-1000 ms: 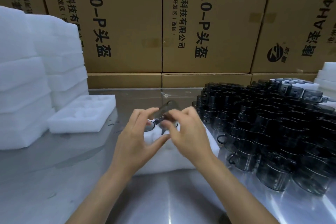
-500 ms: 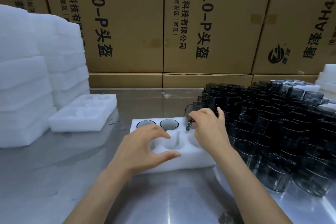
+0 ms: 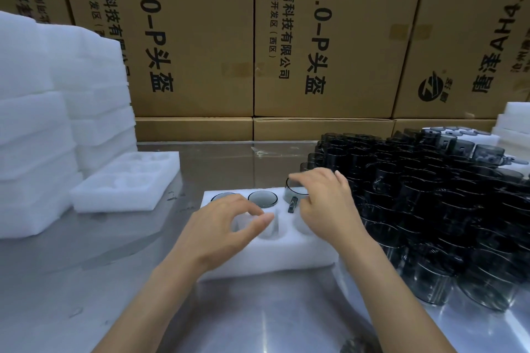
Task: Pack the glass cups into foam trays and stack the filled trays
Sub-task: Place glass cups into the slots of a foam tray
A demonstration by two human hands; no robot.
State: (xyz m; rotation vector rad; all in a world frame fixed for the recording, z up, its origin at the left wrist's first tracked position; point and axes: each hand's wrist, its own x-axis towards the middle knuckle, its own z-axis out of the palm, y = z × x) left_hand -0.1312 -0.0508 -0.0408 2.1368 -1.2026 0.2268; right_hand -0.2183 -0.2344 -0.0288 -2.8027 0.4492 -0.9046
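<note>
A white foam tray [image 3: 275, 255] lies on the steel table in front of me. Two smoky glass cups sit in its far row, one [image 3: 222, 197] partly behind my left hand and one [image 3: 262, 198] beside it. My right hand [image 3: 327, 203] grips a third glass cup [image 3: 295, 190] by its rim, sunk partway into the far right pocket with its handle pointing toward me. My left hand [image 3: 226, 232] hovers over the tray's near pockets with fingers loosely curled, holding nothing.
A dense pile of loose glass cups [image 3: 430, 203] fills the table's right side. An empty foam tray [image 3: 126, 183] lies at the left, beside tall stacks of foam trays [image 3: 43, 137]. Cardboard boxes [image 3: 315, 37] wall off the back.
My right hand carried the cup from the tray's middle to the far right pocket and lowered it in. My left hand let go and drew back over the near pockets.
</note>
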